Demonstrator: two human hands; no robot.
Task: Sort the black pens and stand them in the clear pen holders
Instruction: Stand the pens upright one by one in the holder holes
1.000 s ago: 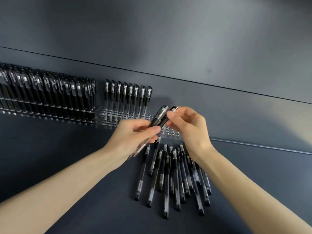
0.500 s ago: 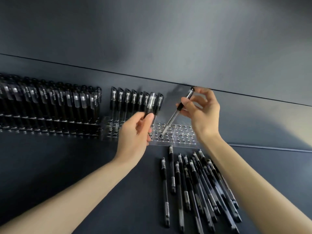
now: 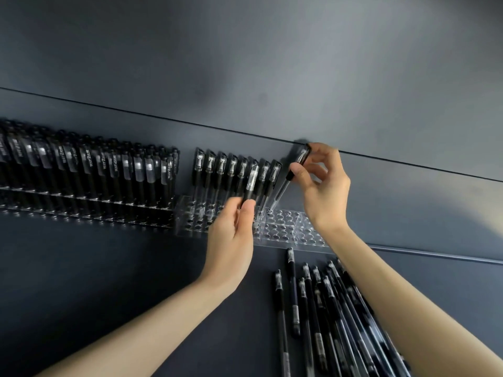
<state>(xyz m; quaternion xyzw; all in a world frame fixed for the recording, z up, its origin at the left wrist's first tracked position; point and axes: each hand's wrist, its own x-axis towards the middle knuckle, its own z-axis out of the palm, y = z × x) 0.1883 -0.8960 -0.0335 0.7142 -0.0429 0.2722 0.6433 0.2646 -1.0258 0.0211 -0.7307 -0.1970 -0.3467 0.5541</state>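
Note:
My right hand [image 3: 322, 186] pinches a black pen [image 3: 285, 183] by its cap end, tilted, with its tip at a hole in the back of the clear pen holder [image 3: 288, 232]. My left hand [image 3: 231, 238] holds a second black pen [image 3: 250, 183] upright over the holder, gripped between thumb and fingers. A row of several capped pens [image 3: 234, 170] stands along the holder's back left. Loose black pens [image 3: 321, 308] lie in a fan on the dark table in front of the holder, partly hidden by my right forearm.
A long clear holder packed with several black pens [image 3: 87, 172] stands to the left, touching the one I work at. A dark wall panel [image 3: 245, 63] rises right behind both holders. The table surface [image 3: 95, 268] is dark blue-grey.
Both hands split apart with one pen each and rose to the holder. My right hand's pen now points tip-down at a back hole; my left hand's pen stands upright over the holder.

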